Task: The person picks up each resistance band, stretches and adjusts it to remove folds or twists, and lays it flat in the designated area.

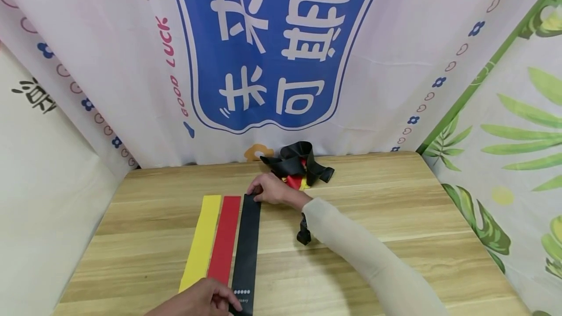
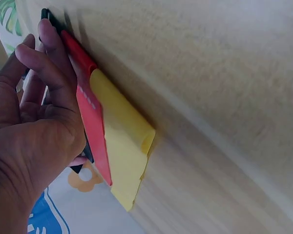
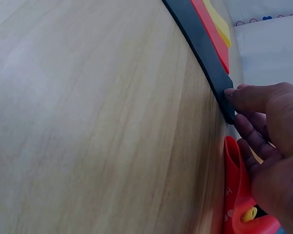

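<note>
Three flat resistance bands lie side by side on the table: yellow (image 1: 200, 243), red (image 1: 225, 238) and black (image 1: 246, 252). White dots and the word "Heavy" mark the black band's near end. My right hand (image 1: 273, 189) pinches the far end of the black band (image 3: 205, 53), thumb on top, in the right wrist view. With bent fingers, my left hand (image 1: 204, 299) holds the black band at its near end; the thumb's contact is hidden. The left wrist view shows rolled near ends of the yellow band (image 2: 119, 112) and red band (image 2: 78, 51) beside this hand.
A tangled pile of black, red and yellow bands (image 1: 298, 162) lies at the table's back edge, just behind my right hand. A small black device (image 1: 303, 233) hangs at the right wrist. Printed curtains (image 1: 364, 111) rise behind the wooden table (image 1: 373, 189).
</note>
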`<state>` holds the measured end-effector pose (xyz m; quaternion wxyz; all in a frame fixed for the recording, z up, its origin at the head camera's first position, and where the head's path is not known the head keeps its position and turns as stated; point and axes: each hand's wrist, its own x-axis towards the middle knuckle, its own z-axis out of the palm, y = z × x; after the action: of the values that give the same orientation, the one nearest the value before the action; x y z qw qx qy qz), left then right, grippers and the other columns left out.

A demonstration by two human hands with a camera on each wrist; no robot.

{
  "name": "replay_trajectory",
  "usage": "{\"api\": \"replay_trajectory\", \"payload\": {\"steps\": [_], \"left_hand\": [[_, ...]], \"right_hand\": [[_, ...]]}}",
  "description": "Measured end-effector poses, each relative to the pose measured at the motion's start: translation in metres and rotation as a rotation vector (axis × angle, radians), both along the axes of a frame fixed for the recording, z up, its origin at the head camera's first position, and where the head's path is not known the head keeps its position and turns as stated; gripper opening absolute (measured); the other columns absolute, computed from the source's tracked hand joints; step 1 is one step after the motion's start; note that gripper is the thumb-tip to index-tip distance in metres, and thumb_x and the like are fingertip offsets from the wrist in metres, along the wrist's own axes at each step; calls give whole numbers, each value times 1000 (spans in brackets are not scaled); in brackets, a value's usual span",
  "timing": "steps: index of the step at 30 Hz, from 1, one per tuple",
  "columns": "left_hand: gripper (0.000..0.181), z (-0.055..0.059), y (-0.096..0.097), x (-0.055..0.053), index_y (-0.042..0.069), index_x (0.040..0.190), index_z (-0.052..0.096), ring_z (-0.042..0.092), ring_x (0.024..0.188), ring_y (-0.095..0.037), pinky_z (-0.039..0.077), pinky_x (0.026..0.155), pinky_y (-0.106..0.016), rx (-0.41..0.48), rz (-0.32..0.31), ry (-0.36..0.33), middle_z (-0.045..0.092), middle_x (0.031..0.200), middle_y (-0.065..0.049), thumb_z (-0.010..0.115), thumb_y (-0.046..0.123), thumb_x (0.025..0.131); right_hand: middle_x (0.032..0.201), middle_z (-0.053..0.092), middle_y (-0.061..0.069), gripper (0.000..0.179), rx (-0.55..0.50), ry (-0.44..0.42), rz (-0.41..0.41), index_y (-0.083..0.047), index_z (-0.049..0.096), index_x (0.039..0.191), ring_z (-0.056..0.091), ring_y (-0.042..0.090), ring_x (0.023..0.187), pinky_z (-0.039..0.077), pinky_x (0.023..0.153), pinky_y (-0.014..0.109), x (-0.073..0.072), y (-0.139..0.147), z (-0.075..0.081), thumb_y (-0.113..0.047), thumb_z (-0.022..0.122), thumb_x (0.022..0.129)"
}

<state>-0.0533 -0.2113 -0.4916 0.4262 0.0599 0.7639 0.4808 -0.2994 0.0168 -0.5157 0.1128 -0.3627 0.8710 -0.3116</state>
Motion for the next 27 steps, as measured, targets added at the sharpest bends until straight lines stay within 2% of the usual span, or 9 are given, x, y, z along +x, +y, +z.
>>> {"api": "replay_trajectory", "payload": {"steps": [4,8,12,15,20,24,27], "left_hand": [[18,4,-3,-2,11,110,82,57,74,-17,42,64,-22,9,-37,35,64,78,-3,75,4,96],[18,7,-6,-9,12,113,82,59,73,-16,44,64,-21,25,-79,130,67,80,-4,77,9,96],[19,11,-7,-18,11,115,80,62,77,-16,49,67,-21,46,-82,204,70,86,-3,78,11,96],[24,14,-5,-25,8,119,78,65,83,-19,53,72,-20,51,-66,241,72,92,-3,79,13,95],[32,17,-1,-34,6,124,75,66,92,-20,55,77,-20,32,-3,314,72,101,-1,81,20,95],[33,19,2,-43,6,123,75,66,92,-20,57,76,-22,-11,53,429,72,103,0,82,21,94],[33,22,6,-53,6,123,75,67,92,-19,58,76,-22,-37,89,531,73,104,0,82,20,94]], "right_hand": [[111,76,0,20,-25,12,1,-14,83,110,70,10,96,56,86,23,1,1,1,-6,83,91],[113,77,1,19,-63,-7,-8,-13,82,110,72,12,97,57,86,23,2,5,6,-6,82,92],[117,76,1,21,-90,-14,-20,-11,81,113,71,12,99,57,86,22,5,12,13,-7,81,93],[120,74,3,24,-126,-17,-13,-7,80,117,70,16,104,58,88,26,7,19,20,-6,81,93],[120,73,10,29,-183,-14,2,-1,77,121,73,26,108,61,90,36,8,33,28,-3,79,93],[121,74,13,33,-191,19,-7,0,76,124,73,27,108,61,92,37,9,44,31,-3,81,92],[120,75,10,34,-173,58,-30,-3,76,125,71,25,108,59,94,34,10,53,33,-6,82,91]]}}
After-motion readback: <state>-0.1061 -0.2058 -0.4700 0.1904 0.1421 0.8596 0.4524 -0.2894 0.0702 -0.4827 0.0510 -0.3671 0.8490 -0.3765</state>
